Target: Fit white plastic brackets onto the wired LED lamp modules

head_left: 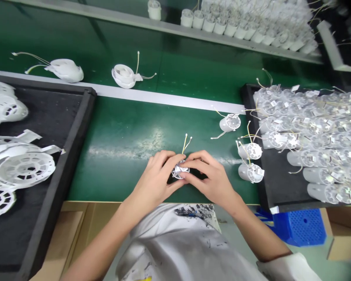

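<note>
Near the front edge of the green table, both my hands close around one small white cylindrical unit (180, 170) with a clear, shiny top. My left hand (158, 175) grips its left side, fingers curled round it. From the right, my right hand (207, 175) pinches at its top with thumb and fingertips. Two thin wires (185, 145) with small white plugs stick up behind the unit. What lies under my fingertips is partly hidden. Similar wired white cylinders (230, 122) stand to the right of my hands.
On the right, a black tray (280, 183) holds rows of such cylinders. A black tray (73, 128) on the left carries white plastic housings (26, 169). Two wired white housings (124, 76) lie beyond a white strip (163, 99). More cylinders (219, 26) line the back ledge.
</note>
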Demonstrator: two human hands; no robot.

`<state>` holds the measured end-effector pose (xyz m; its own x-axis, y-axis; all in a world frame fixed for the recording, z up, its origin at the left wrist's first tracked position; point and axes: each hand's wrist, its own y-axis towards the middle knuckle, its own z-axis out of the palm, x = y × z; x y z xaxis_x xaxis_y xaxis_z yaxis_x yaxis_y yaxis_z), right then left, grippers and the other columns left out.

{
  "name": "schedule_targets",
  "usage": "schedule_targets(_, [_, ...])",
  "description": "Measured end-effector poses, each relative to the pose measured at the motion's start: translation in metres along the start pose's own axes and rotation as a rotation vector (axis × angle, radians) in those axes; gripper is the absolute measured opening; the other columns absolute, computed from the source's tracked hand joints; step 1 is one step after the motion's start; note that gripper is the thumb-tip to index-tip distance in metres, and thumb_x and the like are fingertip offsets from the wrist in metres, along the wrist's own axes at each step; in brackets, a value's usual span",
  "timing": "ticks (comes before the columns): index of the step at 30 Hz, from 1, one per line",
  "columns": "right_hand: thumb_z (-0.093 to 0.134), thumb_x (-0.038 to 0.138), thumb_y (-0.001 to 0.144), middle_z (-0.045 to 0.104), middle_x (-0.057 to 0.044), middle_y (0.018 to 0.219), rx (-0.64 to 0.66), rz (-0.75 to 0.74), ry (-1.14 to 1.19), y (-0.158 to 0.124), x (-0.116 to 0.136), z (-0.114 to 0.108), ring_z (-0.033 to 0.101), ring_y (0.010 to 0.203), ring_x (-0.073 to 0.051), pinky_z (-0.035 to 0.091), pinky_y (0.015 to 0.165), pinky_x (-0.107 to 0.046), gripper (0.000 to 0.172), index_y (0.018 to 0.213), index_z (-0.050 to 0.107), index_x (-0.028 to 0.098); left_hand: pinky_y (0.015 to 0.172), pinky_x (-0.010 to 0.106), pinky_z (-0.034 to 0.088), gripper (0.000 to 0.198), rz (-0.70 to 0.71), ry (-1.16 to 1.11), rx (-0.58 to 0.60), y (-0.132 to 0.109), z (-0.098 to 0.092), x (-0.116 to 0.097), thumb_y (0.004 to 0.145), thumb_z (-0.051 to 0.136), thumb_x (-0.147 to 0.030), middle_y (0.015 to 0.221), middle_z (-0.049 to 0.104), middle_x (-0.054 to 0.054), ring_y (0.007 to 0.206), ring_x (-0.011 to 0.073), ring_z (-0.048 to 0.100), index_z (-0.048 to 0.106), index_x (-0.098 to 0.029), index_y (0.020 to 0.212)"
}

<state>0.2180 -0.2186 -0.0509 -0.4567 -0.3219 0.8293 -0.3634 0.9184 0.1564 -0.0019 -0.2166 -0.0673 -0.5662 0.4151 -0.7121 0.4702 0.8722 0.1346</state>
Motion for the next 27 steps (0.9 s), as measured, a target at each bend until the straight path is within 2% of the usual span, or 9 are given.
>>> schedule_targets(4, [0.076,0.033,0.098,0.067,-0.005,0.108,-0.091,0.016,-0.004,0.005,-0.002,0.013,0.068,0.092,-0.018,0.059,0.082,-0.035,0.013,0.109,0.079,0.027,0.107,0.048,0.051,0.048,-0.02,-0.017,0.144,0.005,-0.012,0.009,0.099,0.071,-0.031,0.135,0.06,0.01,0.126,0.0291,0.059,0.054,-0.03,0.144])
schedule_targets(7, [0.076,0.032,0.097,0.066,-0.005,0.104,-0.186,0.05,-0.013,0.009,-0.001,0.023,0.067,0.091,-0.019,0.058,0.078,-0.035,0.008,0.102,0.081,0.027,0.108,0.048,0.049,0.047,-0.055,-0.008,0.07,0.008,-0.008,0.005,0.099,0.071,-0.032,0.136,0.061,0.011,0.128,0.029,0.059,0.053,-0.027,0.142])
schedule_targets(11, [0.077,0.031,0.096,0.066,-0.005,0.103,-0.299,0.036,-0.084,0.01,-0.003,0.035,0.066,0.089,-0.02,0.056,0.078,-0.037,0.007,0.1,0.081,0.027,0.101,0.05,0.049,0.056,-0.079,0.162,0.025,0.005,-0.01,-0.004,0.096,0.072,-0.051,0.136,0.065,0.012,0.124,0.0315,0.06,0.056,-0.025,0.143])
schedule_targets(14, [0.077,0.033,0.096,0.066,-0.005,0.106,-0.307,0.021,-0.093,0.009,-0.009,0.039,0.066,0.09,-0.02,0.055,0.078,-0.038,0.009,0.102,0.081,0.029,0.1,0.05,0.047,0.051,-0.15,0.383,-0.097,-0.02,-0.046,-0.002,0.101,0.066,-0.05,0.137,0.066,0.013,0.124,0.0326,0.06,0.057,-0.026,0.144])
schedule_targets(17, [0.077,0.039,0.095,0.067,-0.005,0.109,-0.277,0.028,-0.119,0.008,-0.012,0.037,0.066,0.093,-0.023,0.053,0.079,-0.041,0.013,0.103,0.081,0.031,0.104,0.056,0.042,0.038,-0.417,0.741,-0.326,-0.07,-0.105,0.01,0.103,0.054,-0.025,0.137,0.065,0.015,0.128,0.0371,0.057,0.059,-0.025,0.142])
schedule_targets(20, [0.073,0.04,0.097,0.067,-0.007,0.11,-0.268,-0.009,-0.156,0.004,-0.01,0.031,0.066,0.097,-0.027,0.053,0.08,-0.045,0.016,0.109,0.079,0.032,0.104,0.056,0.043,0.047,-0.516,0.951,-0.219,-0.12,-0.16,0.035,0.098,0.052,-0.017,0.133,0.067,0.017,0.128,0.0398,0.058,0.057,-0.023,0.144])
schedule_targets(22, [0.072,0.032,0.096,0.068,-0.008,0.109,-0.362,-0.104,-0.178,-0.001,-0.002,0.027,0.067,0.096,-0.029,0.054,0.08,-0.047,0.022,0.117,0.078,0.035,0.103,0.054,0.046,0.04,-0.493,0.976,-0.125,-0.142,-0.184,0.05,0.098,0.051,-0.019,0.118,0.073,0.016,0.121,0.0383,0.063,0.062,-0.021,0.137])
schedule_targets(25, [0.072,0.015,0.091,0.071,-0.006,0.1,-0.433,-0.301,-0.09,-0.009,0.023,0.033,0.069,0.082,-0.026,0.057,0.072,-0.043,0.042,0.126,0.074,0.038,0.098,0.049,0.051,0.021,-0.504,0.887,-0.185,-0.155,-0.191,0.051,0.1,0.056,-0.031,0.1,0.073,0.013,0.107,0.0351,0.067,0.069,-0.021,0.112])
schedule_targets(27, [0.068,0.015,0.095,0.073,-0.004,0.096,-0.235,-0.26,0.073,-0.008,0.046,0.048,0.069,0.074,-0.021,0.058,0.065,-0.036,0.047,0.136,0.068,0.037,0.09,0.043,0.055,0.022,-0.573,0.714,-0.389,-0.154,-0.171,0.037,0.097,0.066,-0.042,0.098,0.072,0.009,0.099,0.0314,0.069,0.068,-0.022,0.105])
